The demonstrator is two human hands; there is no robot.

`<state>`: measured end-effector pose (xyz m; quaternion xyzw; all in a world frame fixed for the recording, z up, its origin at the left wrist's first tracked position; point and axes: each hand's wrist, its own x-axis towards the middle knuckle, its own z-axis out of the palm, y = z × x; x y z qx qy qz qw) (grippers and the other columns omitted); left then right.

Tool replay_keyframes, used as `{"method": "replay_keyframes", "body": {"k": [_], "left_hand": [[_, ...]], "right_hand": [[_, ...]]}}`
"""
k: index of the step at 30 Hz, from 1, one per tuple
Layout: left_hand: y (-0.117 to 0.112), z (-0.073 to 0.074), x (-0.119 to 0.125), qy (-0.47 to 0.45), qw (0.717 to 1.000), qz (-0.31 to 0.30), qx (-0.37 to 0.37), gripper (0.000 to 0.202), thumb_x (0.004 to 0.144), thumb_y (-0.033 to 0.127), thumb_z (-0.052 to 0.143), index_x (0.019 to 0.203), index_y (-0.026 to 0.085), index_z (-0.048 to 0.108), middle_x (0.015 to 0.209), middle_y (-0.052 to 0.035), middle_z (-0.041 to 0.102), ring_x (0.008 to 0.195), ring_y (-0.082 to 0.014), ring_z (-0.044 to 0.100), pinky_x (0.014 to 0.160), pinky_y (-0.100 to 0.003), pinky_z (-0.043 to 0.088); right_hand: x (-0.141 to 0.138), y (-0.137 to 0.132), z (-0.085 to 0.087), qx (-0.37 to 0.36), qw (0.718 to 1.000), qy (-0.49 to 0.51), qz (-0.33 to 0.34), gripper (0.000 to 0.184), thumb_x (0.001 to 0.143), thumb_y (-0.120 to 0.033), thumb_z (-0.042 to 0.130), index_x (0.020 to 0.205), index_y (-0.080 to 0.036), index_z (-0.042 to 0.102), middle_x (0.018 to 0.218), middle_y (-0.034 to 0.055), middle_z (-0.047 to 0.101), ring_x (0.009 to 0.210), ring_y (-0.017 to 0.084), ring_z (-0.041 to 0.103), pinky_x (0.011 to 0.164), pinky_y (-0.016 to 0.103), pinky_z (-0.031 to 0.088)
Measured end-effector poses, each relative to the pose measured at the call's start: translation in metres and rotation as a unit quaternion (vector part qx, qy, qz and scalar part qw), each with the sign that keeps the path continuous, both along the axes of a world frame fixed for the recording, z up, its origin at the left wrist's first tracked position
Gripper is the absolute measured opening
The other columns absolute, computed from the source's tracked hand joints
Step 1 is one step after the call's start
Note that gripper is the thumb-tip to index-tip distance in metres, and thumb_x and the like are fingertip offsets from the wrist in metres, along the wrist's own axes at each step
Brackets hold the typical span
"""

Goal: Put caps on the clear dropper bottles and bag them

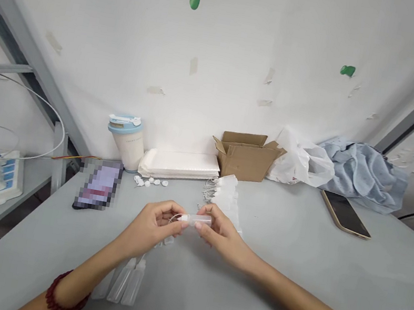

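Note:
In the head view, a small translucent plastic bottle (200, 219) lies sideways between my two hands above the table. My left hand (155, 223) pinches its white cap end, where a thin white loop or string curves out. Around the bottle's body, the fingers of my right hand (220, 235) are closed. Below my left forearm lie several more translucent bottles (133, 283), partly hidden by the arm. Beyond my right hand, a row of similar bottles (228, 197) lies side by side, with thin loops at their left ends.
Several small white pieces (149, 182) lie near a lidded cup (126, 143). Along the wall stand a stack of white envelopes (181, 165), an opened cardboard box (248, 159), a plastic bag (298, 160) and blue cloth (368, 172). Phones rest at right (346, 216) and left (100, 184).

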<state>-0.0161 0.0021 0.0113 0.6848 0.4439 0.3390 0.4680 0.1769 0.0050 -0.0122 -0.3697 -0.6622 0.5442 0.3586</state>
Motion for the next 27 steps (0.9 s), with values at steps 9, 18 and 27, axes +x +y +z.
{"method": "replay_keyframes", "body": {"k": [9, 18, 27], "left_hand": [[-0.003, -0.004, 0.001, 0.001, 0.991, 0.003, 0.135, 0.012, 0.078, 0.025, 0.062, 0.082, 0.015, 0.067, 0.079, -0.005, 0.066, 0.071, -0.0154, 0.059, 0.067, -0.026, 0.051], [0.0, 0.002, -0.002, 0.004, 1.0, -0.02, 0.008, 0.026, 0.087, 0.036, 0.051, 0.082, 0.015, 0.066, 0.071, -0.0027, 0.065, 0.063, -0.014, 0.061, 0.065, -0.026, 0.049], [-0.003, 0.001, 0.002, 0.012, 0.997, -0.056, -0.045, 0.041, 0.09, 0.044, 0.04, 0.072, 0.013, 0.06, 0.06, -0.0023, 0.061, 0.056, -0.0144, 0.058, 0.059, -0.026, 0.047]], "right_hand": [[0.006, 0.004, -0.001, 0.022, 1.0, -0.008, 0.002, 0.034, 0.086, -0.047, 0.049, 0.08, -0.015, 0.057, 0.054, -0.005, 0.04, 0.05, 0.009, 0.036, 0.048, 0.022, 0.029], [0.004, -0.001, -0.003, 0.282, 0.954, -0.079, -0.066, 0.022, 0.091, -0.034, 0.047, 0.099, -0.018, 0.059, 0.076, 0.0038, 0.057, 0.065, 0.013, 0.048, 0.059, 0.025, 0.04], [0.005, -0.002, -0.008, 0.364, 0.925, -0.092, -0.062, 0.024, 0.092, -0.034, 0.044, 0.105, -0.018, 0.057, 0.075, 0.0048, 0.058, 0.063, 0.014, 0.05, 0.059, 0.026, 0.042]]}}
